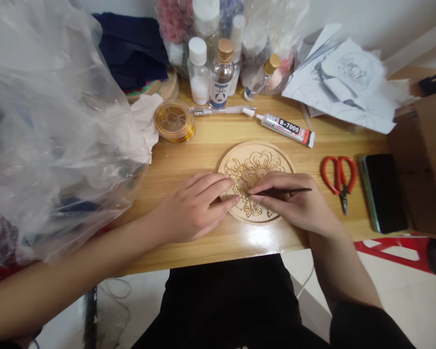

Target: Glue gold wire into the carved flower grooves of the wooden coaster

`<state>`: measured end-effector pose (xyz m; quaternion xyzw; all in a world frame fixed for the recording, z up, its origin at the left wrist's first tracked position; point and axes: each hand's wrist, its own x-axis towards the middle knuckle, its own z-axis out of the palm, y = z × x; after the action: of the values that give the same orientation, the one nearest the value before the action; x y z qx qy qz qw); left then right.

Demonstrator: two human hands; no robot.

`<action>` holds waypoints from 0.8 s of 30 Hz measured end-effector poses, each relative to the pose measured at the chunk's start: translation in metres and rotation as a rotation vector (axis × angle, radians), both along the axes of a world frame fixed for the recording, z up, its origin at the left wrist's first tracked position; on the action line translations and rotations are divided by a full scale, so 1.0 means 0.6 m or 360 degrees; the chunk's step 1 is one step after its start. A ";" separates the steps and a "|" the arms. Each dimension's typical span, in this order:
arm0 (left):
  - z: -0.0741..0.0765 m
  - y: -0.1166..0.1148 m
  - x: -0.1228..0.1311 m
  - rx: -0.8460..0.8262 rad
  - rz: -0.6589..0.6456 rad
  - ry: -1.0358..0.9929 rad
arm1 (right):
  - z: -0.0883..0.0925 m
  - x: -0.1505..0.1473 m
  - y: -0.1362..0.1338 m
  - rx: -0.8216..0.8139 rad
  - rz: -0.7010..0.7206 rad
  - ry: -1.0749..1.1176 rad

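Note:
A round wooden plate (276, 149) with a raised rim lies on the table, with a flower pattern of gold wire (262, 167) on its face. My left hand (199, 203) lies on the plate's left side, fingers stretched out and fingertips touching the pattern. Pinched in my right hand (294, 201) are slim dark tweezers (290, 191), their back end pointing right. Their tip is close to the left fingertips, over the gold wire. Whether a piece of wire is between the tips is too small to tell. My fingers hide part of the pattern.
Red-handled pliers (337, 177) and a phone (383, 194) lie to the right. Behind the plate are a B-7000 glue tube (287, 128), a pen (221, 110), a gold wire spool (174, 121) and several bottles (221, 77). Plastic bags (58, 121) fill the left; papers (345, 80) lie back right.

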<state>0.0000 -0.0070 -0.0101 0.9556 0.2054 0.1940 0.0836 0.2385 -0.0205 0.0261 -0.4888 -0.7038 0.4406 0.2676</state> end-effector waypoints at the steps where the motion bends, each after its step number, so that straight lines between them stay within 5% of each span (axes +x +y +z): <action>1: 0.000 0.000 0.000 0.0005 0.0002 -0.0004 | 0.000 0.000 0.000 0.0001 0.0002 0.0000; 24: 0.006 0.000 0.003 0.0132 0.0028 -0.0177 | -0.003 -0.003 0.003 0.0067 0.0040 -0.0036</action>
<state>0.0019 -0.0070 -0.0065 0.9442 0.2007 0.2558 0.0535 0.2365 -0.0190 0.0246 -0.4791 -0.7219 0.4234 0.2645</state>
